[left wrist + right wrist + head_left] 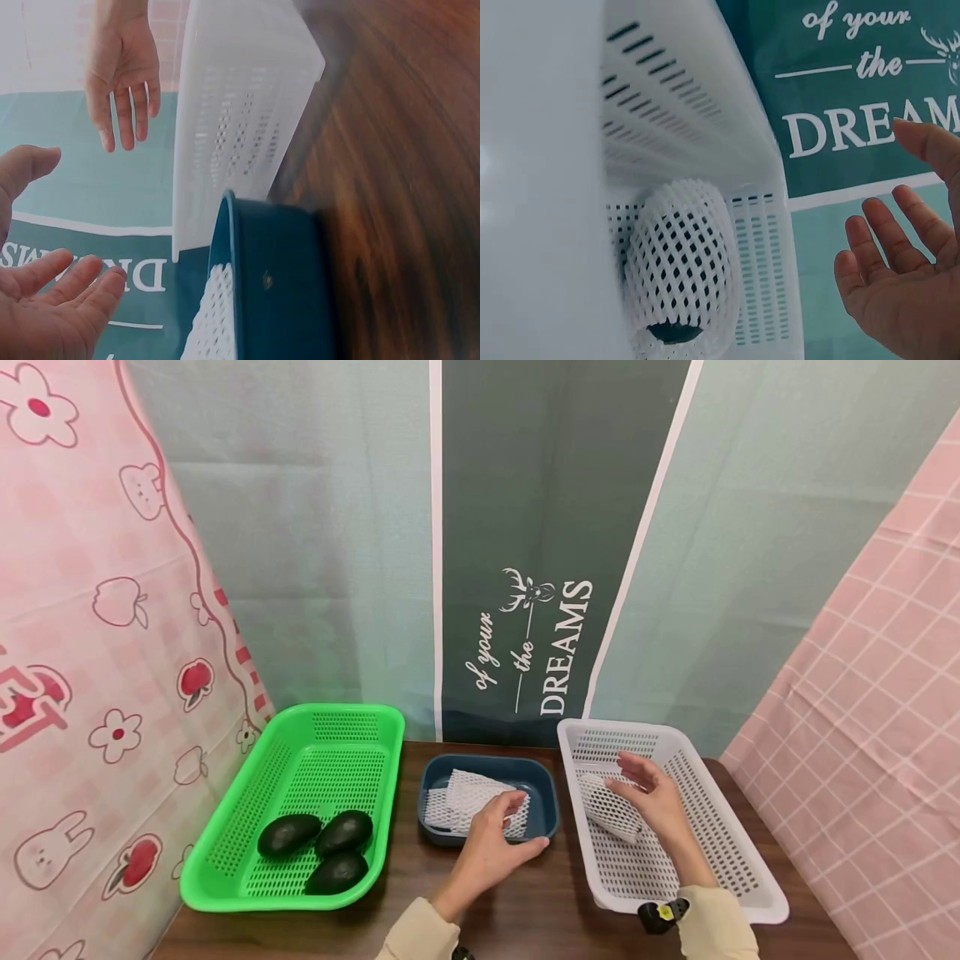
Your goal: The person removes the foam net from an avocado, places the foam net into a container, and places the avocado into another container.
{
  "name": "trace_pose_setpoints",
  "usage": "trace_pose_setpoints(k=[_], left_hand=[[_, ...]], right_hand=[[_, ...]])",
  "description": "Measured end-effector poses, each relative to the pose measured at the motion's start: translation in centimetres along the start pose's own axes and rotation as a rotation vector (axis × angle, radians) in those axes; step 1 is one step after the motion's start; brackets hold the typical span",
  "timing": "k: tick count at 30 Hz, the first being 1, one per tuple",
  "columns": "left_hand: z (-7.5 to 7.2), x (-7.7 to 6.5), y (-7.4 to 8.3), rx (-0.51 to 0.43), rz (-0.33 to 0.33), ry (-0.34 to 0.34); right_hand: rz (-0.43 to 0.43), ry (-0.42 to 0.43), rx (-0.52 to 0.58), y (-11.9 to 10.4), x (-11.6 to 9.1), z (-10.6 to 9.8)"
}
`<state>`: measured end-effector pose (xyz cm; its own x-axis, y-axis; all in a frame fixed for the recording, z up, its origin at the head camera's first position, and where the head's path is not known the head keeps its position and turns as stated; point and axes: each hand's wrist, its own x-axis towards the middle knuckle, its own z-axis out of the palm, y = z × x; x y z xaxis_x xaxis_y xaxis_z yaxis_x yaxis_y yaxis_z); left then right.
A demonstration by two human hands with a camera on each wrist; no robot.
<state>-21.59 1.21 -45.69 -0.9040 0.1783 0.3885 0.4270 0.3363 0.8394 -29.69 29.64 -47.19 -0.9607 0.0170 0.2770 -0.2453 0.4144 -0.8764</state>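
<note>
My left hand [492, 845] hovers at the front of a dark blue tub [553, 802] that holds white foam net sleeves [471, 787]. Its fingers are loosely bent with nothing between them. Over the white basket [750, 868] is my right hand [662, 802], fingers relaxed and holding nothing. Below it, inside that basket, lies an avocado in a white foam net [684, 262]; one dark end shows through the net's opening. Three dark avocados [343, 832] lie bare in the green basket [197, 883] at the left.
The baskets and tub stand side by side on a dark wooden table [532, 914]. Behind them hangs a green curtain [337, 568] with lettering. Pink patterned cloths [82, 677] close off both sides. The tub sits between the two baskets.
</note>
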Motion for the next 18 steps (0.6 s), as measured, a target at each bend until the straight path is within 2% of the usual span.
trace_pose_setpoints(k=[2,4,10,13,17,18], left_hand=[[0.5,-0.1,0.1,-0.013,0.0,-0.004],[1.0,-0.2,0.2,-0.028,0.0,-0.007],[2.0,-0.4,0.4,-0.043,-0.022,-0.027],[2.5,-0.6,0.3,-0.044,-0.022,-0.027],[3.3,-0.8,0.2,-0.056,-0.032,-0.03],[3.5,-0.9,0.2,-0.058,-0.03,-0.027]], right_hand=[[0.014,0.007,0.007,1.2,0.4,-0.2],[0.042,0.004,-0.008,1.2,0.5,-0.4],[0.109,-0.017,-0.035,-2.3,-0.1,-1.0],[0.091,-0.02,-0.017,-1.0,0.3,-1.4],[0.062,0.008,0.02,3.3,1.6,-2.1],[0.079,0.001,0.001,3.3,1.8,-2.2]])
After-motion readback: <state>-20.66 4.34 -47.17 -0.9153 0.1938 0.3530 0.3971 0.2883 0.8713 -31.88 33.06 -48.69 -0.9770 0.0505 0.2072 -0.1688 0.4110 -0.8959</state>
